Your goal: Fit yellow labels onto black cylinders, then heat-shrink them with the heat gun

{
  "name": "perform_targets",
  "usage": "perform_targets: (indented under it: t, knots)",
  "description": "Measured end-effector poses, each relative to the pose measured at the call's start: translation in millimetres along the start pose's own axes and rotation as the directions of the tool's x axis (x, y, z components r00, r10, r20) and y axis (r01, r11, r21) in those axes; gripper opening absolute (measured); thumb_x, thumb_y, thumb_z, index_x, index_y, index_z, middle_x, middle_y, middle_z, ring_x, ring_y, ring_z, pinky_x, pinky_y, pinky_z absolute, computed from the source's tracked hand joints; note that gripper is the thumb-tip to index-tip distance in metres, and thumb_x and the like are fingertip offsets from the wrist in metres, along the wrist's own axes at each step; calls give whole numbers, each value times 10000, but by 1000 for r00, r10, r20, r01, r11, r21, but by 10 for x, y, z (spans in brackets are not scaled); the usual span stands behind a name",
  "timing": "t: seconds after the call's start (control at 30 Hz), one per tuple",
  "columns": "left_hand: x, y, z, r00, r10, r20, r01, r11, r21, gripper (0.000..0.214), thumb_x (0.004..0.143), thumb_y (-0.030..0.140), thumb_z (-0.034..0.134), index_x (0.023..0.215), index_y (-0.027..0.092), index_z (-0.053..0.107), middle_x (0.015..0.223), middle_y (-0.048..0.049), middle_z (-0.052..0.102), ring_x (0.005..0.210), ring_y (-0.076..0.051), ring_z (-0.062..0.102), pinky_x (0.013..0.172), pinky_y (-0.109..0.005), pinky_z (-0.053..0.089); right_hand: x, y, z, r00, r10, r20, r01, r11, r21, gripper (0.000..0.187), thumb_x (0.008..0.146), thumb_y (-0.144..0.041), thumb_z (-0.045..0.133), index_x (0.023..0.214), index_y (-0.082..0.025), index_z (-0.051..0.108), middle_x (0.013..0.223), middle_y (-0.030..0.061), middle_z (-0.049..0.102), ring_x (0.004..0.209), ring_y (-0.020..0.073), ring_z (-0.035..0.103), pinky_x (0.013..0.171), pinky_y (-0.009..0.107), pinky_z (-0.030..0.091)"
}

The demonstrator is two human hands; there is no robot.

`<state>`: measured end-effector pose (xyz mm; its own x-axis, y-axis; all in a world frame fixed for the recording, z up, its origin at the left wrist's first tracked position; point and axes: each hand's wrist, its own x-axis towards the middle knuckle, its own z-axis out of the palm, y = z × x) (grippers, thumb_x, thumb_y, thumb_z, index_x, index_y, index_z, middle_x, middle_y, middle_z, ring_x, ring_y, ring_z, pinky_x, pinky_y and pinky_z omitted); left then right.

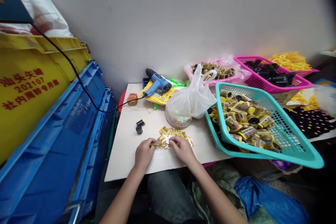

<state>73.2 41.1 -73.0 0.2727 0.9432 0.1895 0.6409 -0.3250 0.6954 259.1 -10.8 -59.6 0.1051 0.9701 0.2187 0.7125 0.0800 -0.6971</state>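
Observation:
My left hand [144, 151] is closed, pinching a small stack or strip of yellow labels [154, 144] between thumb and fingers. Across from it, my right hand [183, 151] has its thumb and fingertips together at the edge of a loose pile of shiny yellow printed labels [165, 140]; what lies in that pinch is too small to make out. Two small black cylinders stand or lie beyond my left hand: a black spool-like piece [139, 130] and a black tube with a yellow band [140, 122]. Behind the pile, a knotted clear plastic bag [181, 112] holds tiny colourful beads.
A blue heat gun [157, 83] rests on yellow cards, its black cord running left. Teal baskets [301, 147] of yellow wrapped tubes stand on the right. Behind is a pink basket [265, 77] of black parts. Blue crates [39, 168] border the white table [123, 161] on the left.

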Motion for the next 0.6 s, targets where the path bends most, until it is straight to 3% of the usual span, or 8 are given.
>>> perform_targets:
  t: [0.1, 0.17, 0.27, 0.33, 0.47, 0.6]
  knots:
    - [-47, -82, -10, 997, 61, -43, -61, 998, 3, 319, 783, 56, 474, 935, 223, 699, 1020, -49, 724, 1003, -212, 654, 928, -352, 497, -53, 25, 139, 999, 40, 5, -40, 999, -32, 233, 891, -361, 586, 1013, -169, 635, 1024, 56, 626, 1010, 190, 563, 934, 437, 453]
    - [-78, -129, 22, 977, 181, -110, -177, 983, 42, 341, 812, 60, 466, 999, 213, 708, 1070, -65, 707, 1036, -214, 639, 962, -360, 490, -51, 8, 218, 998, 63, 7, -63, 997, -43, 281, 831, -334, 657, 1075, -196, 641, 1102, 82, 604, 1082, 234, 516, 983, 486, 398]
    - [-99, -187, 83, 908, 389, -159, -353, 911, 212, 338, 827, 63, 507, 1055, 202, 713, 1086, -89, 679, 979, -221, 628, 883, -355, 527, 21, -30, 302, 994, 107, 1, -107, 994, -22, 317, 804, -286, 678, 1112, -216, 648, 1165, 106, 580, 1136, 274, 471, 1020, 532, 337]
    - [-101, -213, 96, 885, 446, -132, -385, 863, 328, 354, 815, 47, 538, 1074, 209, 716, 1019, -92, 657, 898, -218, 606, 786, -340, 539, 70, -57, 325, 991, 136, -8, -136, 990, 20, 311, 836, -302, 643, 1131, -204, 632, 1231, 102, 550, 1185, 276, 448, 1043, 547, 316]
    - [-120, -234, 46, 842, 527, -117, -439, 795, 420, 375, 842, 40, 538, 1136, 210, 696, 816, -58, 580, 750, -191, 534, 655, -292, 490, 72, -96, 370, 978, 206, 35, -208, 957, 200, 285, 916, -405, 542, 1047, -165, 620, 1112, 69, 601, 1063, 197, 549, 973, 459, 435]
    - [-172, -221, 17, 759, 635, -145, -547, 742, 387, 349, 890, 70, 521, 1186, 190, 663, 819, -57, 601, 752, -172, 531, 676, -279, 455, 70, -55, 471, 946, 306, 108, -321, 832, 453, 335, 913, -433, 554, 1073, -143, 597, 1009, 52, 621, 867, 146, 601, 784, 353, 531]
